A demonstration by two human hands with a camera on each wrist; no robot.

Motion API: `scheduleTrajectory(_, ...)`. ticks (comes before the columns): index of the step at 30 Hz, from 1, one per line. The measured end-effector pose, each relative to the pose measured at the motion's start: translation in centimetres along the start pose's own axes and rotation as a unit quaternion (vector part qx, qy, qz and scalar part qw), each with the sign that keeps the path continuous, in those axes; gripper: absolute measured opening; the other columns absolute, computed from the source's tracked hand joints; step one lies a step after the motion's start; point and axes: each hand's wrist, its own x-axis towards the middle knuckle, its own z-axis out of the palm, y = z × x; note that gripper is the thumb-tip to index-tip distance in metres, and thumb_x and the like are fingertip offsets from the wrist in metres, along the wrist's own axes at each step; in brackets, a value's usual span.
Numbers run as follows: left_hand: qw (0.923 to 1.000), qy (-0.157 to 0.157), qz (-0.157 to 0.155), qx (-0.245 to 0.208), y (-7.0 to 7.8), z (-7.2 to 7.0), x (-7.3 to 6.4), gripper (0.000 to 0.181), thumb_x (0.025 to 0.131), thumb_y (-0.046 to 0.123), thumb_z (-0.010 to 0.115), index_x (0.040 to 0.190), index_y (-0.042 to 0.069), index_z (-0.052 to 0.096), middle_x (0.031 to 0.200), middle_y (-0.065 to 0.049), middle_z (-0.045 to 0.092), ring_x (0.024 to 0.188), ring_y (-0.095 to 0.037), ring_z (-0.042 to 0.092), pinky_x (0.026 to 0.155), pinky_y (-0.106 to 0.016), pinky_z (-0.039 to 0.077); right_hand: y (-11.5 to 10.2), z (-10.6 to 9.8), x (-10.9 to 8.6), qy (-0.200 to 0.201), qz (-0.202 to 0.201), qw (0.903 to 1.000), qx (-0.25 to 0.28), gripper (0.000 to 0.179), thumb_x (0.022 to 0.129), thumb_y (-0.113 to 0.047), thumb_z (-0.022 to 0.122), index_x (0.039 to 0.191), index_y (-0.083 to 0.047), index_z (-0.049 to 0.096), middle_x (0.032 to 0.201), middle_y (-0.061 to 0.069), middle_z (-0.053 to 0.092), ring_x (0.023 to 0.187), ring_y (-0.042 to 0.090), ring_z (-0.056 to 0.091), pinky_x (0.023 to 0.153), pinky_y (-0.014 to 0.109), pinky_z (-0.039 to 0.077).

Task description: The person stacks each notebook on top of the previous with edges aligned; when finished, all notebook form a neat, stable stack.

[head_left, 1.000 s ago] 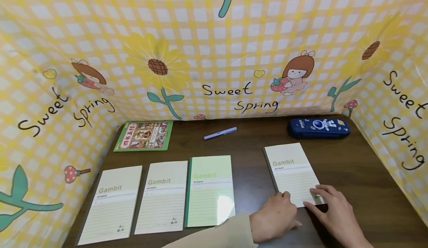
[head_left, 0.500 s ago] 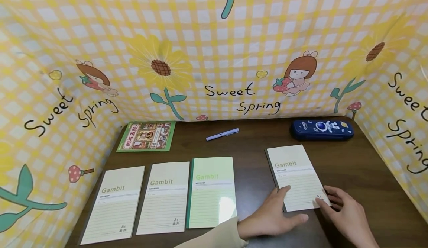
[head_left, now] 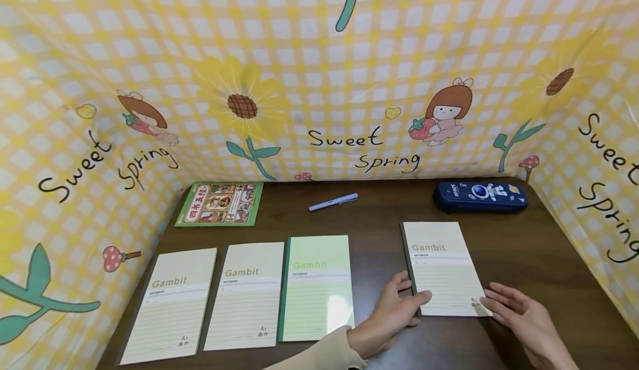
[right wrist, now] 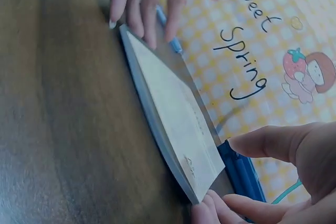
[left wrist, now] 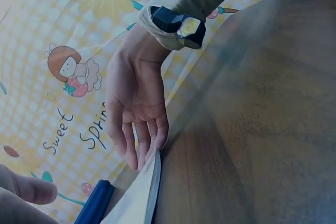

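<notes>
Two hands, your left hand [head_left: 391,315] and right hand [head_left: 526,317], loose-fingered, gripping nothing, flank the rightmost notebook [head_left: 444,273], squarer than a second ago, little skew left.

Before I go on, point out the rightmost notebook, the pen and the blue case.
Rightmost notebook [head_left: 444,270], head view: middle of its front cover.
Pen [head_left: 333,202], head view: about midway along its body.
Blue case [head_left: 480,195], head view: middle of its printed top.
</notes>
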Motion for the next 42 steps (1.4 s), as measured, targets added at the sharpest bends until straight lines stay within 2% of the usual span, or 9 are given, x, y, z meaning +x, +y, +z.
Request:
scheduleTrajectory(2,1.0000,0.005,0.002,-0.007,-0.1,-0.1,0.1,0.074,0.095,0.012,0.072,0.155,-0.009,0.033,0.146,-0.026,0.046,0.113,-0.030,0.068,0.084,-0.050,0.062,0.2,-0.1,0.3,-0.022,0.016,0.9996,0.010,0.080,0.104,-0.030,0.067,0.160,0.010,0.025,0.141,0.010,0.065,0.096,-0.013,0.064,0.088,0.022,0.060)
scheduleTrajectory(4,1.0000,0.007,0.003,-0.004,-0.3,-0.3,0.2,0.074,0.095,0.010,0.071,0.155,-0.011,0.034,0.145,-0.025,0.048,0.110,-0.026,0.069,0.085,-0.048,0.063,0.3,-0.2,0.5,-0.039,0.037,0.9985,0.014,0.084,0.103,-0.036,0.066,0.160,0.009,0.025,0.156,0.025,0.049,0.097,-0.013,0.061,0.091,0.024,0.060)
scheduleTrajectory(6,1.0000,0.004,0.005,-0.003,-0.4,-0.6,0.2,0.073,0.095,0.008,0.071,0.154,-0.014,0.034,0.142,-0.024,0.050,0.107,-0.024,0.069,0.084,-0.046,0.063,0.4,-0.3,0.7,-0.049,0.052,0.9974,0.010,0.087,0.102,-0.040,0.067,0.161,0.009,0.025,0.162,0.029,0.037,0.097,-0.013,0.059,0.090,0.026,0.059)
scheduleTrajectory(12,0.9997,-0.016,0.011,-0.017,-0.6,-1.0,0.1,0.065,0.092,-0.001,0.071,0.148,-0.017,0.042,0.126,-0.016,0.054,0.086,-0.015,0.067,0.072,-0.032,0.064,0.7,-0.6,0.9,-0.058,0.052,0.9969,0.000,0.082,0.101,-0.028,0.071,0.159,0.010,0.028,0.151,0.018,0.054,0.097,-0.011,0.058,0.086,0.024,0.058)
scheduleTrajectory(17,0.9978,-0.035,0.052,-0.022,-0.7,-1.5,0.1,0.062,0.085,-0.016,0.066,0.145,-0.014,0.048,0.119,-0.012,0.054,0.085,-0.012,0.060,0.070,-0.026,0.061,0.8,-0.4,0.8,-0.068,0.045,0.9967,0.003,0.082,0.101,-0.027,0.070,0.160,0.010,0.026,0.152,0.014,0.053,0.100,-0.012,0.058,0.088,0.025,0.057)
scheduleTrajectory(23,0.9914,-0.036,0.121,0.036,-0.4,-2.6,0.1,0.064,0.079,-0.019,0.064,0.143,-0.013,0.053,0.119,-0.014,0.057,0.092,-0.013,0.058,0.070,-0.026,0.062,0.7,0.3,0.8,-0.069,0.042,0.9967,0.005,0.081,0.101,-0.027,0.071,0.160,0.009,0.027,0.147,0.009,0.057,0.101,-0.009,0.059,0.088,0.025,0.057)
scheduleTrajectory(31,0.9804,-0.039,0.148,0.124,0.1,-4.6,-0.7,0.062,0.080,-0.011,0.069,0.140,-0.010,0.057,0.116,-0.012,0.059,0.093,-0.016,0.064,0.072,-0.015,0.050,0.3,2.0,0.3,-0.063,0.021,0.9977,-0.012,0.076,0.099,-0.024,0.072,0.156,0.009,0.034,0.141,0.007,0.060,0.102,-0.002,0.062,0.086,0.025,0.058)
scheduleTrajectory(38,0.9676,-0.045,0.166,0.184,0.3,-7.1,-1.4,0.063,0.081,-0.009,0.072,0.142,-0.010,0.055,0.117,-0.014,0.061,0.093,-0.021,0.068,0.073,-0.016,0.054,-0.1,4.4,0.0,-0.062,-0.008,0.9980,-0.005,0.068,0.098,-0.016,0.072,0.152,0.011,0.040,0.127,0.006,0.063,0.097,0.005,0.064,0.082,0.028,0.059)
scheduleTrajectory(42,0.9601,-0.049,0.171,0.216,0.4,-8.5,-2.1,0.062,0.083,-0.007,0.073,0.142,-0.012,0.054,0.116,-0.015,0.061,0.094,-0.018,0.067,0.074,-0.015,0.055,-0.4,5.9,-0.2,-0.058,-0.020,0.9981,-0.007,0.068,0.097,-0.014,0.073,0.152,0.011,0.041,0.129,0.012,0.063,0.097,0.007,0.067,0.080,0.030,0.060)
